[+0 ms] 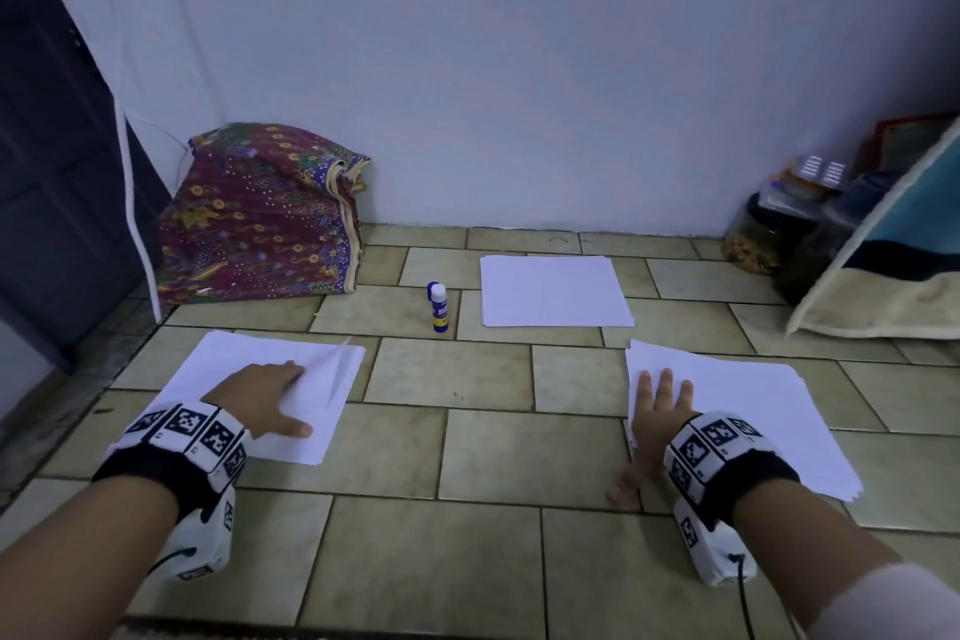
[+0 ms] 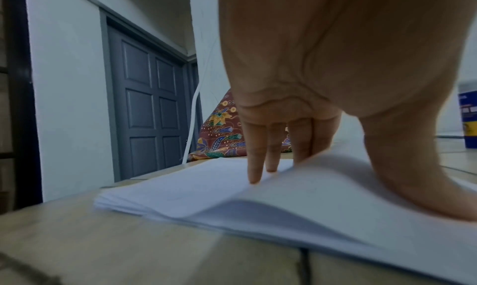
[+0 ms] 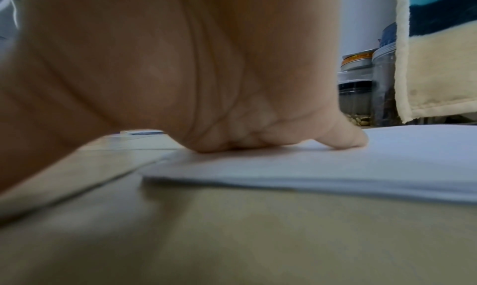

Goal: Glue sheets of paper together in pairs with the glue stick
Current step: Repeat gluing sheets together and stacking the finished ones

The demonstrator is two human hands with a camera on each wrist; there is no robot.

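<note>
- Step: picking sheets; left hand point(image 1: 265, 395) flat on left stack point(image 1: 218, 369), top sheet bulging.
- Right hand point(image 1: 657, 411) spread on right stack point(image 1: 753, 405).
- Glue stick point(image 1: 439, 306) upright, mid-floor point(image 1: 493, 457), untouched.
- Next: likely peel one sheet off without dragging others.

My head camera looks down and forward across the tiled floor point(image 1: 488, 457) toward the wall. Each wrist camera sits almost on the floor, close behind its palm, facing forward. The left wrist view shares the glue stick point(image 2: 468, 120) with the head view.
</note>
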